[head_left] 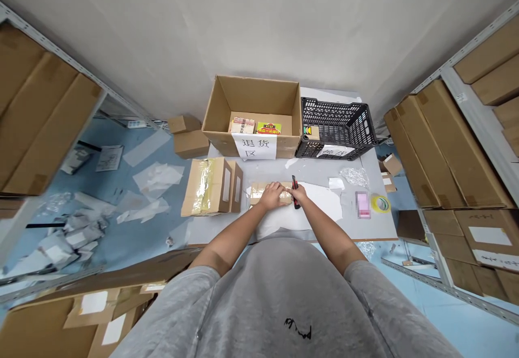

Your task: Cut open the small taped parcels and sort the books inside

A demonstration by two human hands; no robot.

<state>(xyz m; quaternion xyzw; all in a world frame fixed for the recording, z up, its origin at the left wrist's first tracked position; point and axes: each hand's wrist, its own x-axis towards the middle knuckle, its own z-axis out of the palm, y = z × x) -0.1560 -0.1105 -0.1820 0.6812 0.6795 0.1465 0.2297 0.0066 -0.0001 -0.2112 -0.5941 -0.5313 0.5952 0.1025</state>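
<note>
A small cardboard box (258, 191) with shiny clear tape lies in front of me on the table. My left hand (273, 196) lies over its right part, fingers curled onto it and holding it. In my right hand (298, 192) is a black and red utility knife (294, 184), pointing away from me beside the box's right end. The fingers of that hand touch or nearly touch the box; whether the blade is out is too small to tell. White wrapping material (322, 201) is spread under and to the right of the box.
Two cardboard boxes (206, 187) stand at the table's left. Behind are a large open carton (253, 98) holding small packs and a black plastic crate (338, 125). Clear plastic wrap (354, 177), a pink item (363, 205) and a tape roll (380, 203) lie right. Shelves with cartons flank both sides.
</note>
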